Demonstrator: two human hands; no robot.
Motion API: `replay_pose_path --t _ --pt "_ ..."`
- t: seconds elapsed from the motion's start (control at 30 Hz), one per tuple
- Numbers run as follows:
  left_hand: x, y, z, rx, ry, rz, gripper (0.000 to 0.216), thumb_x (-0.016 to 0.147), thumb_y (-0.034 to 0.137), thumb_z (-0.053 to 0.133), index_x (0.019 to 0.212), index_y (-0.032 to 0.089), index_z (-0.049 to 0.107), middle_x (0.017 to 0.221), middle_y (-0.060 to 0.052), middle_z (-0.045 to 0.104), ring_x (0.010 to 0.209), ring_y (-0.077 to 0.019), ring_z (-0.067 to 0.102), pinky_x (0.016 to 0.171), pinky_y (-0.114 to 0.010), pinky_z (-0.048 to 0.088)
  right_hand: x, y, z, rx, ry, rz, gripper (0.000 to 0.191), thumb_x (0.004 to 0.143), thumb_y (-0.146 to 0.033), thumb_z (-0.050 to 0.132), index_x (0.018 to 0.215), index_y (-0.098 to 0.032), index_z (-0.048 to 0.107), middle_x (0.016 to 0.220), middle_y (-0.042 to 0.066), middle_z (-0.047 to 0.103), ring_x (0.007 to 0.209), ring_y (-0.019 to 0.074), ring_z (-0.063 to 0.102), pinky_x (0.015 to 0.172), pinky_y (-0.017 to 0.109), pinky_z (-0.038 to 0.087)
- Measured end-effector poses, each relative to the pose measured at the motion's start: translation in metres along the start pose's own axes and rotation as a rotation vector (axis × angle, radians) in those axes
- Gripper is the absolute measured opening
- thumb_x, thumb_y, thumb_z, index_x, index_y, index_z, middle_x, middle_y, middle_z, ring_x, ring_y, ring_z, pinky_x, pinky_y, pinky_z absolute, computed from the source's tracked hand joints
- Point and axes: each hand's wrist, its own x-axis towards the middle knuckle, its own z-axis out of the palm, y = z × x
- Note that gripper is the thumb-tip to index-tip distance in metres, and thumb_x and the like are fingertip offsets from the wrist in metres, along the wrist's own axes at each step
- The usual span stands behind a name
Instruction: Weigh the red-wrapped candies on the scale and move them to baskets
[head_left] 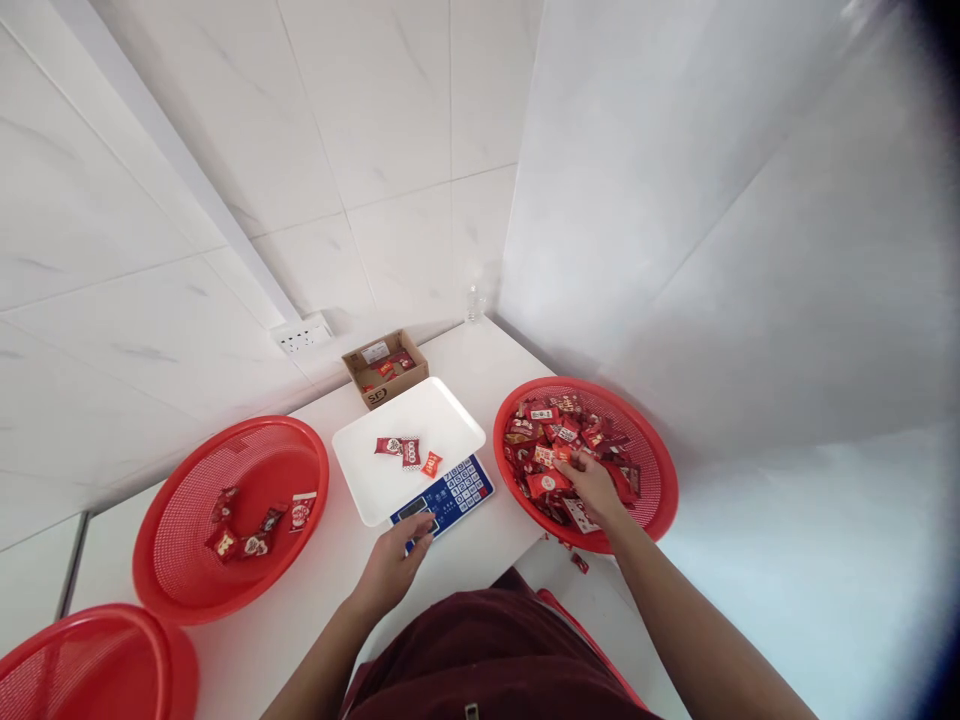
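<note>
My right hand (592, 488) is inside the red basket (660, 500) on the right, its fingers closed on a small orange-red wrapped snack (562, 455). Many red snack packets (547, 484) lie heaped around it. My left hand (394, 562) hovers at the front of the blue-panelled digital scale (442, 497), fingers stretched out and apart, holding nothing. Its fingertips partly cover the scale's display. The white tray (409, 410) rests on top of the scale, bearing a few small wrapped snacks (410, 453).
Another red basket (225, 600) holds several packets at left; a further red basket (176, 680) stands nearer. A small cardboard box (401, 383) with packets sits behind the tray. A clear bottle-like object (473, 302) stands in the corner. A dropped packet (579, 563) lies below the table edge.
</note>
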Motion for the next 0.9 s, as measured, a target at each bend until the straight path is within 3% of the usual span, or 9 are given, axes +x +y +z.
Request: replay_pose_path --t 0.1,0.2,0.3,0.4,0.53,0.63,0.77,0.83,0.9 --pt "0.008 0.015 0.011 -0.258 -0.049 -0.038 0.041 0.077 0.037 0.062 0.115 0.021 0.059 0.113 -0.009 0.065 0.107 -0.0238 0.058 0.097 -0.04 0.042 -0.016 -0.027 0.005 0.295 -0.127 0.044 0.038 0.058 -0.042 0.074 0.086 -0.021 0.061 0.076 0.0 0.068 0.068 0.0185 0.063 0.067 0.032 0.05" --pt "0.017 0.034 0.02 -0.602 -0.064 -0.102 0.055 0.073 0.039 0.068 0.122 0.022 0.052 0.124 -0.012 0.057 0.114 -0.0256 0.052 0.095 -0.041 0.041 -0.038 -0.058 0.019 0.458 -0.403 0.104 0.038 0.058 -0.04 0.078 0.087 -0.022 0.061 0.077 -0.001 0.068 0.068 0.0165 0.063 0.068 0.031 0.051" --pt "0.025 0.045 0.026 -0.981 -0.131 -0.237 0.054 0.079 0.049 0.058 0.127 0.027 0.045 0.129 -0.01 0.052 0.114 -0.0246 0.052 0.086 -0.041 0.047 -0.064 -0.077 0.043 0.411 -0.727 0.109 0.036 0.059 -0.037 0.078 0.086 -0.02 0.062 0.084 0.002 0.069 0.075 0.0179 0.064 0.073 0.033 0.051" --pt "0.026 0.039 0.029 -1.189 -0.23 -0.422 0.044 0.082 0.047 0.056 0.118 0.023 0.052 0.112 -0.008 0.062 0.09 -0.0201 0.063 0.073 -0.035 0.052 -0.08 -0.076 0.073 0.272 -0.889 0.064 0.038 0.06 -0.039 0.077 0.089 -0.018 0.063 0.086 0.003 0.07 0.08 0.02 0.064 0.077 0.036 0.051" --pt "0.017 0.018 0.029 -1.355 -0.151 -0.584 0.032 0.084 0.038 0.057 0.104 0.013 0.058 0.093 -0.009 0.068 0.073 -0.016 0.065 0.07 -0.031 0.052 -0.083 -0.064 0.105 0.126 -0.774 -0.022 0.038 0.067 -0.043 0.068 0.096 -0.019 0.062 0.091 0.004 0.069 0.086 0.0224 0.064 0.08 0.037 0.05" --pt "0.007 0.009 0.027 -1.423 -0.119 -0.571 0.028 0.085 0.033 0.057 0.104 0.013 0.058 0.091 -0.009 0.069 0.076 -0.017 0.066 0.073 -0.033 0.053 -0.083 -0.062 0.12 -0.022 -0.642 -0.152 0.033 0.071 -0.042 0.062 0.095 -0.019 0.061 0.093 0.005 0.069 0.087 0.023 0.063 0.08 0.037 0.049" --pt "0.001 0.008 0.024 -1.436 0.017 -0.551 0.026 0.075 0.007 0.064 0.098 0.015 0.057 0.079 -0.003 0.069 0.062 -0.011 0.064 0.063 -0.022 0.051 -0.089 -0.07 0.137 -0.112 -0.648 -0.295 0.026 0.072 -0.042 0.059 0.085 -0.02 0.061 0.087 0.004 0.068 0.084 0.0215 0.061 0.078 0.034 0.047" --pt "0.0 0.008 0.02 -1.454 0.103 -0.571 0.022 0.075 0.004 0.063 0.093 0.015 0.056 0.071 -0.001 0.066 0.054 -0.0078 0.06 0.057 -0.019 0.049 -0.087 -0.072 0.146 -0.057 -0.657 -0.253 0.026 0.073 -0.044 0.058 0.083 -0.02 0.06 0.083 0.003 0.067 0.081 0.0205 0.061 0.074 0.032 0.047" --pt "-0.003 0.007 0.013 -1.475 0.153 -0.583 0.017 0.077 0.005 0.061 0.091 0.014 0.056 0.068 -0.001 0.065 0.052 -0.0074 0.059 0.054 -0.017 0.048 -0.078 -0.074 0.154 0.023 -0.638 -0.097 0.028 0.073 -0.044 0.057 0.086 -0.019 0.059 0.083 0.004 0.067 0.078 0.0199 0.062 0.07 0.031 0.048"
